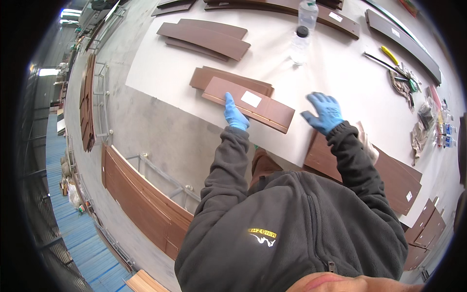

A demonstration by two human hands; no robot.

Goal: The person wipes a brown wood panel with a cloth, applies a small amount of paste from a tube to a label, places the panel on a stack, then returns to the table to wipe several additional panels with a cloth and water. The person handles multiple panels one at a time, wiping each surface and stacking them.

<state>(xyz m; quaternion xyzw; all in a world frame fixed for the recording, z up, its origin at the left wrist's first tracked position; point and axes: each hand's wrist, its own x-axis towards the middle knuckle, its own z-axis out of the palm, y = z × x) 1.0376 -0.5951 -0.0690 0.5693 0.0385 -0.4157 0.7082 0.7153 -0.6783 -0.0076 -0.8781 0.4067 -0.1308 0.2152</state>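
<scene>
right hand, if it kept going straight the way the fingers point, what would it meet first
Probably the clear bottle with the black cap, up and slightly left of the right hand. How high the hand is above the white tabletop is unclear, so it might pass over.

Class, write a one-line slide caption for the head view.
The blue-gloved left hand holds a brown board near the edge of a white table, while the right hand is open and empty.

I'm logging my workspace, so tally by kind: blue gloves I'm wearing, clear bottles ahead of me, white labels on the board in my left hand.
Blue gloves: 2
Clear bottles: 2
White label on the held board: 1
Total: 5
</scene>
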